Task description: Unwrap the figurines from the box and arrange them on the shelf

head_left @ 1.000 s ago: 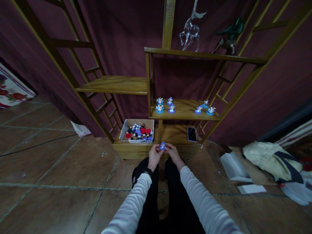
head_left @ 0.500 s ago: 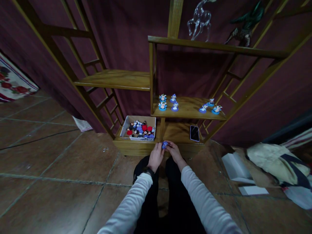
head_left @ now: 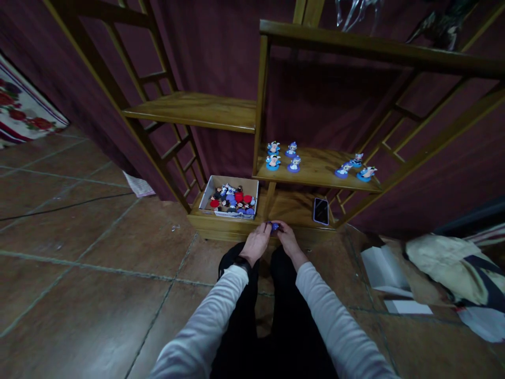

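Purple figurine (head_left: 275, 226), small and smooth-looking, is held between both hands just in front of the low wooden cabinet (head_left: 221, 230), its shape mostly hidden by the fingers. The left hand (head_left: 257, 242) has its fingers curled nearly closed on one side of it, and the right hand (head_left: 289, 240) pinches it from the other; the fingertips are too small to make out exactly. A dark watch (head_left: 242, 263) circles the left wrist below a ribbed-looking, wrinkled white sleeve (head_left: 221, 300). Near the left hand, an open rectangular cardboard box (head_left: 248, 185) with thin pale walls holds a jumble of red, purple, white and black figurines (head_left: 231, 200). To the right lies a flat, glossy black phone (head_left: 321, 211) with a pale rim and rounded corners. On the varnished, grained shelf (head_left: 315, 166) above, seven figurines (head_left: 294, 163) stand on round blue or purple bases, four at the left end and three at the right. Clear, glassy legs (head_left: 355, 13) show on the top shelf (head_left: 355, 45). Dark red cloth (head_left: 216, 63) hangs behind, and brown tiles (head_left: 98, 305) with pale joints cover the floor.
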{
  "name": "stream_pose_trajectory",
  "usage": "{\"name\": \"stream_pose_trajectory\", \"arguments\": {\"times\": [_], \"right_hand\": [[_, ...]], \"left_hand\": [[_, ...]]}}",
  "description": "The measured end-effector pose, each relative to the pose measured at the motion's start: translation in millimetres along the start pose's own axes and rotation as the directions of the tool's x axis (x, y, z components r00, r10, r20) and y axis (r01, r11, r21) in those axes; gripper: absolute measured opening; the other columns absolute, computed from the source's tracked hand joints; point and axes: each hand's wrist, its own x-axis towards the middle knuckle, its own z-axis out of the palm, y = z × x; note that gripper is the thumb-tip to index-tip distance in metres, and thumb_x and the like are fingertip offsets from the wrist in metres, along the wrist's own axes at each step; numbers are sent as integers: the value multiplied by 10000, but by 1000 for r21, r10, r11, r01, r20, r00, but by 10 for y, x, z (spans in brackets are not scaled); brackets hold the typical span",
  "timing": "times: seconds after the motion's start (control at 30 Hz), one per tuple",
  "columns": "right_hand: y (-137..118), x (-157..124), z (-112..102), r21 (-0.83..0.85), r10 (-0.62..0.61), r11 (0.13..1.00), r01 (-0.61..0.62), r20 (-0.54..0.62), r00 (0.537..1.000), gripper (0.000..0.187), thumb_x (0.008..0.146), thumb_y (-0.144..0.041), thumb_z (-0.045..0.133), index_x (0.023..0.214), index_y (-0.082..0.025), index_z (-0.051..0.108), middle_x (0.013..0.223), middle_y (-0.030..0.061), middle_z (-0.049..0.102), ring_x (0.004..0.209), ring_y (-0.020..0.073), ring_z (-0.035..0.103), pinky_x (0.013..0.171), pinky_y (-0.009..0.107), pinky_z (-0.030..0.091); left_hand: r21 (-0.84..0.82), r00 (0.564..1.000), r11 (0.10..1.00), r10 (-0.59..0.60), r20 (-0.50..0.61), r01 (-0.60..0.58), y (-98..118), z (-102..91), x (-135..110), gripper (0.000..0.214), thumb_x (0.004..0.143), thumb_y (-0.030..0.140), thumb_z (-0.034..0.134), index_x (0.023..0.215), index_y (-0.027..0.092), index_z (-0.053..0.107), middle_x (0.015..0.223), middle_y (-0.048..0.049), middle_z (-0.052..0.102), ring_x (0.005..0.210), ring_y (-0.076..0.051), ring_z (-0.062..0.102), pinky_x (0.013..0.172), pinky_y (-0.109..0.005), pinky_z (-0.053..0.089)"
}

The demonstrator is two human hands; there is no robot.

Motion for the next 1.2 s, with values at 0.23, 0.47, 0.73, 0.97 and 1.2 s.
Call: {"name": "stream_pose_trajectory", "arguments": {"times": [0.23,0.47,0.73,0.97,1.2], "right_hand": [[-19,-10,-6,5,1,1000,-1,4,1000,314,581,-190,569,885,-218,641,894,-1,671,808,165,587,741,285,481],[-31,-33,-42,-7,-42,999,42,-15,999,275,579,-174,579,841,-219,650,867,-9,663,816,160,577,765,280,464],[-55,-56,-53,-12,-67,998,66,-38,997,272,591,-174,564,847,-227,639,880,-11,659,826,159,573,779,283,456],[-44,-54,-63,17,-55,998,56,-35,998,248,605,-212,617,852,-225,635,899,-7,659,846,163,578,794,293,459],[-27,-35,-28,79,-9,997,11,-32,999,275,593,-261,703,856,-211,644,853,-1,660,795,156,589,740,284,494]], "left_hand": [[29,1000,1000,-7,-12,7,18,24,3,328,859,139,389,1181,200,414,1077,-108,510,954,-212,551,799,-315,443],[87,999,996,30,-30,-27,46,47,-22,380,842,98,377,1212,178,420,1162,-151,506,990,-235,544,836,-353,431],[92,998,994,59,-11,-58,70,69,-46,475,816,57,368,1279,160,388,1338,-190,418,1114,-261,492,909,-383,375],[-31,997,998,51,-55,-53,54,74,-44,459,819,69,390,1268,167,393,1311,-182,439,1106,-255,507,915,-380,379],[-589,959,803,-230,-164,92,-77,246,51,267,810,190,517,1072,210,558,1020,-93,620,925,-214,603,837,-338,452]]}}
